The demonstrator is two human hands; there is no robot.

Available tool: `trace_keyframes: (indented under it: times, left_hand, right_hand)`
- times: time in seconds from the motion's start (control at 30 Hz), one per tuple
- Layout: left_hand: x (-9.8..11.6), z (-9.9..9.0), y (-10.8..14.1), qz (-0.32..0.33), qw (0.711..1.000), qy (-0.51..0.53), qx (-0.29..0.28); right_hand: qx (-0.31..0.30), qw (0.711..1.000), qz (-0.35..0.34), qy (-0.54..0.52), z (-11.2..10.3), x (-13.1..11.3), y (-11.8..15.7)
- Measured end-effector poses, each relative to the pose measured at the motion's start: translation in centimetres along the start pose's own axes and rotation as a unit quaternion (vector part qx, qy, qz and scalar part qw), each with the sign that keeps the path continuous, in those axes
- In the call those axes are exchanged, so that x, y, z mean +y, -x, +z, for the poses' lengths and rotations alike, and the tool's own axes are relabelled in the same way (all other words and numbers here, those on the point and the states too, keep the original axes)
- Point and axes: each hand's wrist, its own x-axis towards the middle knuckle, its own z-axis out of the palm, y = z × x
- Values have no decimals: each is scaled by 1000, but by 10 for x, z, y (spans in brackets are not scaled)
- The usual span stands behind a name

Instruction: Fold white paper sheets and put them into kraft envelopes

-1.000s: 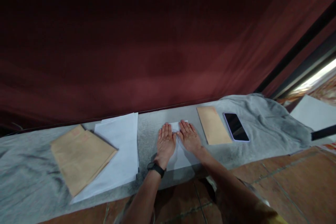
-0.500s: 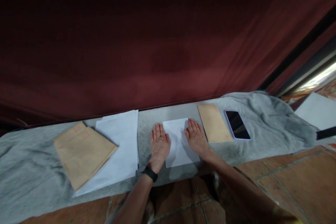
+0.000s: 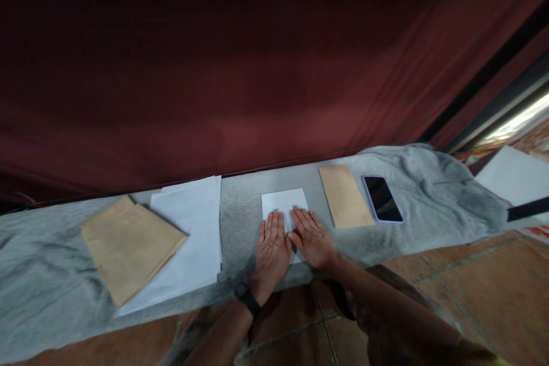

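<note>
A small white sheet of paper (image 3: pixel 283 199), perhaps folded, lies on the grey cloth in front of me. My left hand (image 3: pixel 273 245) rests flat on its left part, fingers stretched forward, a black band on the wrist. My right hand (image 3: pixel 314 238) lies flat on the right part, its fingers also extended. The thumbs meet or nearly meet over the middle, and the hands cover much of the paper's lower half. Just right of my right hand is a brown envelope (image 3: pixel 345 197).
Left of my hands lies a stack of white paper (image 3: pixel 197 240) with several brown envelopes (image 3: pixel 132 246) overlapping it. A phone (image 3: pixel 383 199) with a purple edge lies at the right. Grey cloth (image 3: pixel 446 200) covers the long narrow surface, against a dark red backdrop (image 3: pixel 257 97).
Both hands have moved inward from the sheet's side edges onto its middle, closer together and slightly nearer to me. The whole view has shifted a little.
</note>
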Motion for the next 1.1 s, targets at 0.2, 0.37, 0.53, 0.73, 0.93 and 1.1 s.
trace_keyframes:
  times: [0.2,0.37,0.53,0.73,0.93,1.1]
  left_hand:
    - [-10,-10,3,-51,999,9,14]
    - [-20,-12,7,-84,996,15,21]
    - [-29,-16,6,-107,993,-1,41]
    - [-10,-20,-10,39,997,66,-21]
    - [-12,-16,-41,88,989,98,-71]
    - [-18,-12,-59,81,990,91,-69]
  right_hand:
    - [6,1000,17,22,-5,14,5]
    - [7,999,41,26,-6,20,11]
    - [8,998,56,30,-11,21,14]
    - [-29,999,-14,-4,-15,4,10]
    - [-24,999,-41,-8,-7,-7,13]
    - [-5,998,-61,-19,-3,-10,18]
